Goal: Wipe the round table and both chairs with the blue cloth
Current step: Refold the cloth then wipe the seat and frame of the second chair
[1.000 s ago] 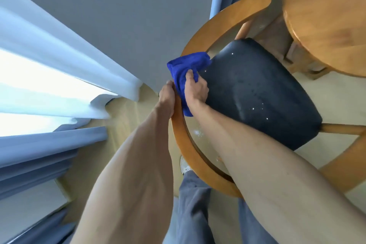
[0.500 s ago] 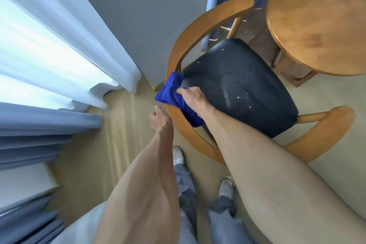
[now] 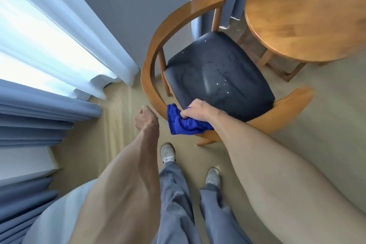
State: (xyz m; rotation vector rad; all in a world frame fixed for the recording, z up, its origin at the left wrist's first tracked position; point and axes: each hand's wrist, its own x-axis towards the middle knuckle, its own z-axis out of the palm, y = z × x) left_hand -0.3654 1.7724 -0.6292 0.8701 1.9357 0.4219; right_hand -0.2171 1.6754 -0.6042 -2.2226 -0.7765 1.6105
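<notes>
The right hand (image 3: 198, 110) grips the blue cloth (image 3: 184, 123) against the chair (image 3: 150, 61) rim. The left hand (image 3: 145, 119) hangs fisted, empty, beside it

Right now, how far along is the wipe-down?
Seat shows wet smears and droplets, so it looks wiped. In hand: right hand presses the blue cloth on the chair's curved rail. Round table can't be judged; no second chair in view.

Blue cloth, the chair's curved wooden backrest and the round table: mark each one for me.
blue cloth (image 3: 185, 123), head view, on the bunched folds below the right hand.
curved wooden backrest (image 3: 176, 21), head view, on the top rail's far arc.
round table (image 3: 305, 16), head view, on the bare wooden top.
</notes>
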